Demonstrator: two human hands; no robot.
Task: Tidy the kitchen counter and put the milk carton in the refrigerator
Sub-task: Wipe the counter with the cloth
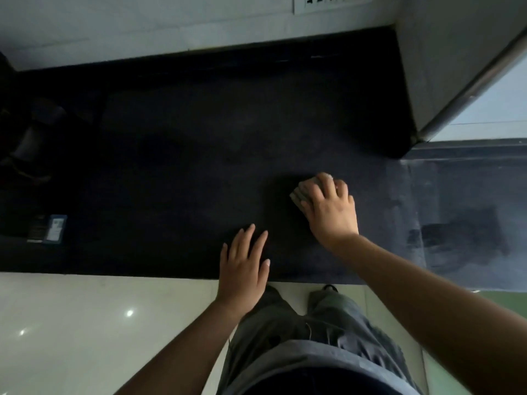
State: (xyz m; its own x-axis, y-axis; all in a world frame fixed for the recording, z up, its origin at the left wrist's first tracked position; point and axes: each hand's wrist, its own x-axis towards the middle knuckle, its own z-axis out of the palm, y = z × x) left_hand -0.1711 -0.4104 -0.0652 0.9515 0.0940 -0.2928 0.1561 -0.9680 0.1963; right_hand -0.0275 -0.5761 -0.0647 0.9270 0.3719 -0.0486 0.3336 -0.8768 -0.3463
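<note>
Black stone counter (pixel 171 166) filled the view from side to side, backed by a pale wall with a white switch plate (pixel 328 1) at the top edge. At the right, a grey pillar (pixel 445 67) stood on the counter's back corner beside a bright window (pixel 499 104), and the counter there bore a greyish smeared sheen (pixel 442 223).

The right hand (pixel 330 212) lay with fingers spread flat on a crumpled grey cloth (pixel 305 189), pressing it to the counter right of centre. The left hand (pixel 243 269) rested palm down with straight fingers at the front edge, holding nothing, near the right hand but apart from it.

Far left, well away from both hands, a small blue-and-white box (pixel 55 228) lay near the front edge; whether it was the milk carton was too dim to tell. Behind it stood dark shapes (pixel 28 138) I could not make out. Between the box and the hands the counter showed only bare stone. Glossy pale floor tiles (pixel 85 323) lay below.
</note>
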